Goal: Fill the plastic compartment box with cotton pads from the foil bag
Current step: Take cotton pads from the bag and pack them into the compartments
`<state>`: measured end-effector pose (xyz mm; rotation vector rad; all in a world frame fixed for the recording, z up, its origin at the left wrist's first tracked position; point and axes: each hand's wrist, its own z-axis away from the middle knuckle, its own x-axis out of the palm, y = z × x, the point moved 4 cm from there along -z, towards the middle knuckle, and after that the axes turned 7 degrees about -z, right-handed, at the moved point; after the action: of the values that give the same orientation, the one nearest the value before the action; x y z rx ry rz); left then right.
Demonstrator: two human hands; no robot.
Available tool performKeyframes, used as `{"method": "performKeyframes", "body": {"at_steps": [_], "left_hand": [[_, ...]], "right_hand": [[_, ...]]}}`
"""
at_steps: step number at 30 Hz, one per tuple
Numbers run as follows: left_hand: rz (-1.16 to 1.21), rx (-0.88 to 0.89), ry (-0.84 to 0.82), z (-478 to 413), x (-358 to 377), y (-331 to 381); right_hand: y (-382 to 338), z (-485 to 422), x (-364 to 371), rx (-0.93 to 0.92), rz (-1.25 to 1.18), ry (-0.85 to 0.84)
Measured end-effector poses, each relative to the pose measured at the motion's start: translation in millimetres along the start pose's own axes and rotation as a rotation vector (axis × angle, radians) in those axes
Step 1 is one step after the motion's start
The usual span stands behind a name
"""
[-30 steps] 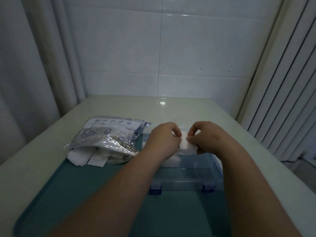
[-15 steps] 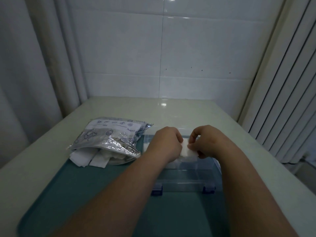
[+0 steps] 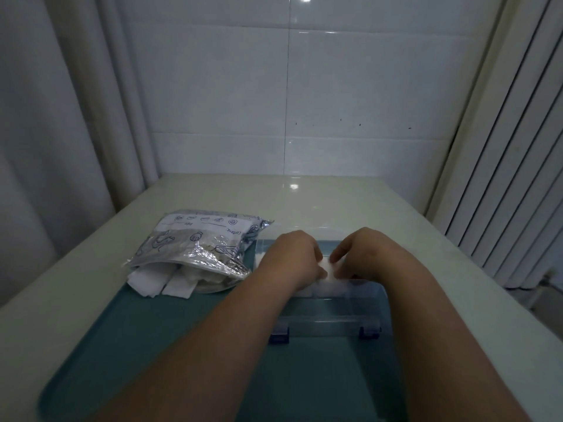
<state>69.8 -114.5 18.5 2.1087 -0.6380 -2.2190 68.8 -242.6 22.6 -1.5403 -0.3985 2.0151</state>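
over the box (image 3: pixel 335 318), cotton pad (image 3: pixel 331 270) pinched between left fingers (image 3: pixel 317 256), right fingers (image 3: pixel 338 253)

- Far cells of the compartment box (image 3: pixel 335 312): covered by left hand (image 3: pixel 292 257) and right hand (image 3: pixel 365 254).
- The cotton pad (image 3: pixel 330 269) pinched between them: only a sliver shows.
- Print on the foil bag (image 3: pixel 201 242): too small to read.
- Both forearms and the tray (image 3: pixel 152 345): cut off at near edge.

On the table (image 3: pixel 304 202), a mat (image 3: pixel 152 345). The foil bag (image 3: pixel 201 245) sits at its far-left corner. The compartment box (image 3: pixel 335 315) lies just right of it.
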Motion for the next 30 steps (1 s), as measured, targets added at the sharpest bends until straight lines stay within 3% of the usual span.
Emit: {"method": "performKeyframes", "body": {"at_steps": [8,15,18,22,30], "left_hand": [[-0.050,0.010,-0.051,-6.9,5.4,-2.5],[-0.012,0.007,0.022,-9.4,9.5,-4.8],[-0.031,-0.007,0.056,-10.6,12.6,-3.0],[-0.037,0.005,0.052,-10.5,14.6,-2.8],[0.108,0.014,0.225,11.3,-14.4,-27.9]], "right_hand": [[0.7,-5.2,4.1,0.004,0.084,0.052],[-10.2,0.8,2.7,0.046,0.231,0.066],[-8.9,-0.9,0.7,0.003,0.169,0.128],[-9.7,-2.2,7.1,0.039,0.248,0.067],[-22.9,7.8,0.6,-0.181,0.093,0.252]]}}
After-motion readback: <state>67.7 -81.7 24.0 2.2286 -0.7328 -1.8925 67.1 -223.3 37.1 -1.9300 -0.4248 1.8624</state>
